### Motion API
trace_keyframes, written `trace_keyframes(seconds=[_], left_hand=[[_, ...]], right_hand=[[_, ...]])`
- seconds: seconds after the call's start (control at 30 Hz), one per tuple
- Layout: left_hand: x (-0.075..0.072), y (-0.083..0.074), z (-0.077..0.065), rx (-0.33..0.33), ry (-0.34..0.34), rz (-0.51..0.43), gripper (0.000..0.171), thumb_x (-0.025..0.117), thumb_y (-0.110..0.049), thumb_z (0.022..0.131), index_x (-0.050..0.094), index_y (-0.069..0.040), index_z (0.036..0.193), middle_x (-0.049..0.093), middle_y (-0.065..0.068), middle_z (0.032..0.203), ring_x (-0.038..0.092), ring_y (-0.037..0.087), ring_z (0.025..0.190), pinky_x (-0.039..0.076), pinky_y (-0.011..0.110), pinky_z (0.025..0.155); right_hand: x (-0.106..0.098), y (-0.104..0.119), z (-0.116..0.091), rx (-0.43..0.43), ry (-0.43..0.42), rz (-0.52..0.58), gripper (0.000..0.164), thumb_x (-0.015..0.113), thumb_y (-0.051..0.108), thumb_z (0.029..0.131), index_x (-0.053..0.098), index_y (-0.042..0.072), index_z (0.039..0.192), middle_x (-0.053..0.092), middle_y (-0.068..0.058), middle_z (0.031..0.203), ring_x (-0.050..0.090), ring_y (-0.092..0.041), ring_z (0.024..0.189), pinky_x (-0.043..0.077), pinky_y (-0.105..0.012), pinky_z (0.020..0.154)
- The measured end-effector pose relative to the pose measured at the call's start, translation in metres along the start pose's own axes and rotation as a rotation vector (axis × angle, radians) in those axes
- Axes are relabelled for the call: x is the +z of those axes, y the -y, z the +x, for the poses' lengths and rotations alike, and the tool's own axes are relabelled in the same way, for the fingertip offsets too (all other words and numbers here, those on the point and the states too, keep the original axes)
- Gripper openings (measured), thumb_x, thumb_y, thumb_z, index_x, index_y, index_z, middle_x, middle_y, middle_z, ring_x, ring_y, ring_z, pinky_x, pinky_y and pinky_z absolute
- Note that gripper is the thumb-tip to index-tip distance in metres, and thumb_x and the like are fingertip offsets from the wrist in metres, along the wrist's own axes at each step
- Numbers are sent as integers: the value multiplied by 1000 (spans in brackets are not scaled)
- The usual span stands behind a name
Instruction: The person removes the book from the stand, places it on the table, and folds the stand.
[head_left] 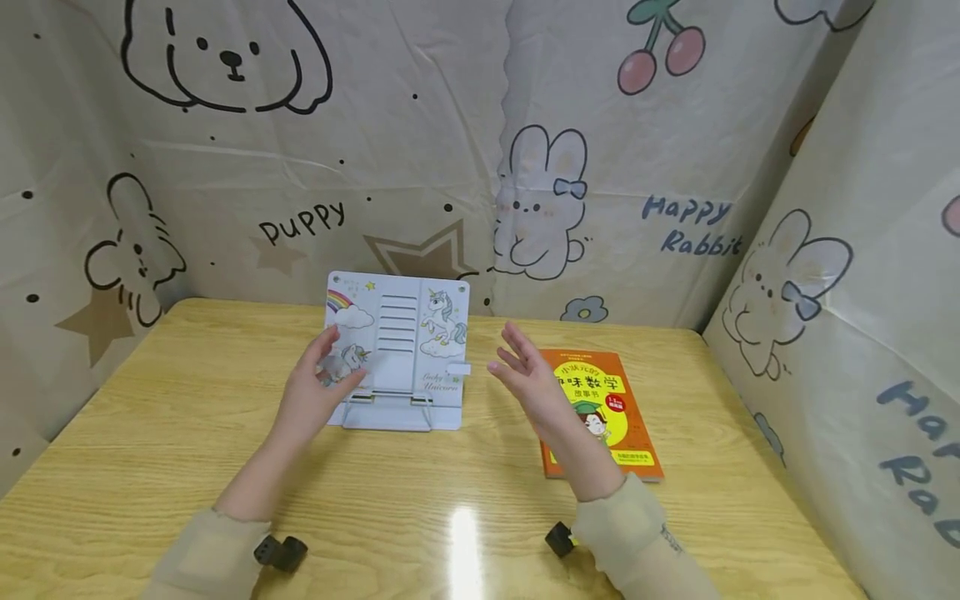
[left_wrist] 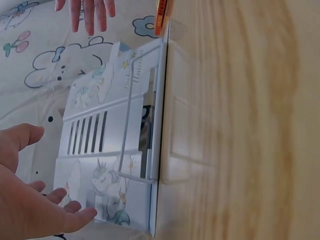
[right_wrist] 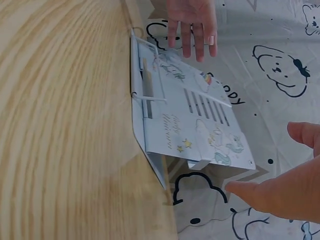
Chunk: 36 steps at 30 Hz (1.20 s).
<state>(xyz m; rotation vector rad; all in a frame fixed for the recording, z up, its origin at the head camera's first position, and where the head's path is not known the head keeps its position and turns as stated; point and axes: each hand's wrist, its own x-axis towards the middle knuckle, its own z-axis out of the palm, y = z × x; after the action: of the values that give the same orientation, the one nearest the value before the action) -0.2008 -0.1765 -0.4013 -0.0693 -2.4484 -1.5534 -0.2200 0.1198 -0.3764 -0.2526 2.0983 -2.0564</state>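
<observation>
A white book stand (head_left: 396, 367) with unicorn and rainbow prints stands tilted back on the table, a wire holder along its lower front. At its left side, my left hand (head_left: 311, 387) has its fingers apart and loosely bent, overlapping the panel's edge in the head view. The left wrist view shows that hand (left_wrist: 37, 195) beside the stand, with nothing in its grasp. My right hand (head_left: 534, 383) hovers right of the stand, fingers spread and holding nothing. A small white tab (head_left: 459, 369) sticks out from the panel's right edge, towards the right hand.
An orange and yellow book (head_left: 633, 421) lies flat on the wooden table (head_left: 375, 517) to the right, partly hidden behind the right forearm. Close behind the table hangs a printed cloth (head_left: 420, 150), and another side of cloth (head_left: 847, 317) borders the right edge.
</observation>
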Motion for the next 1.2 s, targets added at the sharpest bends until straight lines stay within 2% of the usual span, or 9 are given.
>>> trace_keyframes(seconds=[0.17, 0.33, 0.53, 0.67, 0.8, 1.03, 1.2], left_hand=[[-6, 8, 6, -50, -7, -36, 74, 66, -19, 80, 24, -7, 140, 31, 13, 141, 29, 33, 126, 34, 47, 100], [-12, 12, 12, -118, -26, -92, 75, 65, -23, 81, 22, -10, 141, 28, 10, 143, 27, 31, 127, 35, 46, 99], [-17, 18, 21, -173, -45, -69, 73, 63, -25, 82, 22, -12, 141, 32, 11, 141, 30, 31, 126, 33, 46, 100], [-19, 23, 30, -202, -23, -63, 72, 62, -27, 83, 22, -13, 141, 37, 12, 137, 32, 31, 124, 32, 45, 100], [-20, 32, 38, -213, -16, -54, 69, 61, -27, 84, 24, -12, 141, 42, 14, 133, 36, 30, 120, 35, 42, 98], [-22, 44, 47, -225, 22, -66, 69, 61, -27, 84, 25, -12, 140, 43, 15, 129, 41, 27, 115, 39, 29, 90], [-24, 46, 51, -220, 60, -60, 68, 60, -27, 84, 24, -15, 141, 40, 14, 130, 40, 28, 116, 40, 32, 91]], right_hand=[[4, -10, 12, 11, -4, 3, 73, 66, 32, 79, 25, 29, 139, 23, 3, 146, 29, -19, 130, 29, -40, 105], [8, -16, 23, 45, -11, 38, 70, 68, 29, 78, 29, 32, 136, 29, 4, 142, 30, -22, 129, 32, -41, 103], [12, -19, 32, 90, -23, 66, 65, 66, 21, 80, 32, 33, 135, 37, 3, 135, 39, -23, 123, 35, -45, 100], [16, -14, 33, 112, 6, 69, 67, 63, 17, 82, 28, 27, 138, 35, -5, 136, 41, -26, 121, 34, -48, 100], [20, -14, 37, 120, 15, 69, 68, 61, 11, 83, 25, 23, 139, 33, -12, 138, 44, -29, 118, 36, -49, 98], [25, -28, 50, 118, -14, 31, 74, 67, 11, 78, 27, 25, 139, 41, -10, 129, 49, -27, 111, 42, -49, 91], [28, -30, 54, 135, -31, -7, 73, 67, 11, 77, 29, 28, 137, 44, -9, 124, 50, -27, 108, 43, -51, 89]])
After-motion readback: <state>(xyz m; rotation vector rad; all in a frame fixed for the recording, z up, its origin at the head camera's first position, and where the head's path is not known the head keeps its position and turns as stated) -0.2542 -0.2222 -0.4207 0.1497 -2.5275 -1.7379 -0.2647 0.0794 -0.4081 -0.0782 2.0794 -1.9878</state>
